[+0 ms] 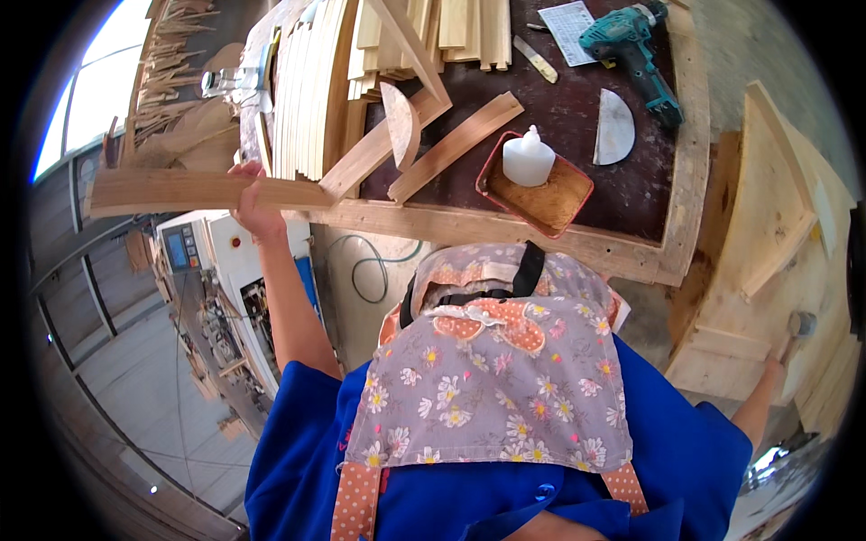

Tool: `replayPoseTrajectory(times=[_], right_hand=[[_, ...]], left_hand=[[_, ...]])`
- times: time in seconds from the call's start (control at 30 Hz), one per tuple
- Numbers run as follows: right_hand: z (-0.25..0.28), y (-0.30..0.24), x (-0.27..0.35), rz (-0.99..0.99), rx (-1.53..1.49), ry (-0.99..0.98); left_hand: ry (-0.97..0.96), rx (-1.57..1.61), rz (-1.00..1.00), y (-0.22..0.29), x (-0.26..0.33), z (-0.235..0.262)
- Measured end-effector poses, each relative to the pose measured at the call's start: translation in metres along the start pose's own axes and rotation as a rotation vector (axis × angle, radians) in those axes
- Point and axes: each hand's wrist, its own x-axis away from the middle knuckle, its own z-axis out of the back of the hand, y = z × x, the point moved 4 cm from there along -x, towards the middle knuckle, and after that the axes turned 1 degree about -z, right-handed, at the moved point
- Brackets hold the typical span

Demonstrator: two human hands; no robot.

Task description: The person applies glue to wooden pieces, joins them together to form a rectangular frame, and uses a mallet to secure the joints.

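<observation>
My left hand (257, 206) is closed around a long flat wooden board (162, 193), held level at the left of the bench. The board's right end reaches the bench edge. Far to the right, my right hand (773, 370) is closed on the handle of a hammer (801, 325) with a round greyish head. The hammer is over a large pale wooden panel piece (722, 343). On the bench between my arms lie two loose wooden strips, one of them a short strip (460, 144) lying at a slant. A half-round wooden piece (400, 126) rests on the other strip.
A red-rimmed tray (561, 206) holds a white squeeze bottle (529, 160). A teal power drill (631, 56), a paper sheet (566, 32), a knife (536, 59) and a grey half-disc (614, 129) lie on the dark bench. Stacked slats (311, 90) stand at the back; a machine (225, 261) stands left.
</observation>
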Motion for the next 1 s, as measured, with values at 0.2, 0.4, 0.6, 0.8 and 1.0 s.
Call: replayPoseTrajectory(times=[0.2, 0.4, 0.6, 0.8, 1.0], right_hand=[[-0.006, -0.002, -0.030, 0.036, 0.050, 0.016], [-0.020, 0.009, -0.046, 0.104, 0.056, 0.111], [0.039, -0.022, 0.055, 0.097, -0.121, 0.225], [0.135, -0.068, 0.182, -0.020, -1.670, -0.213], [0.216, -0.105, 0.322, 0.391, -1.859, -0.386]], left_hand=[[0.019, -0.356, 0.350, 0.006, 0.009, 0.029], [0.116, -0.250, 0.474, -0.018, 0.025, 0.055], [0.153, -0.134, 0.352, -0.028, 0.034, 0.025], [0.098, -0.062, 0.344, -0.067, 0.030, 0.017], [0.005, -0.064, 0.391, -0.061, 0.053, -0.011]])
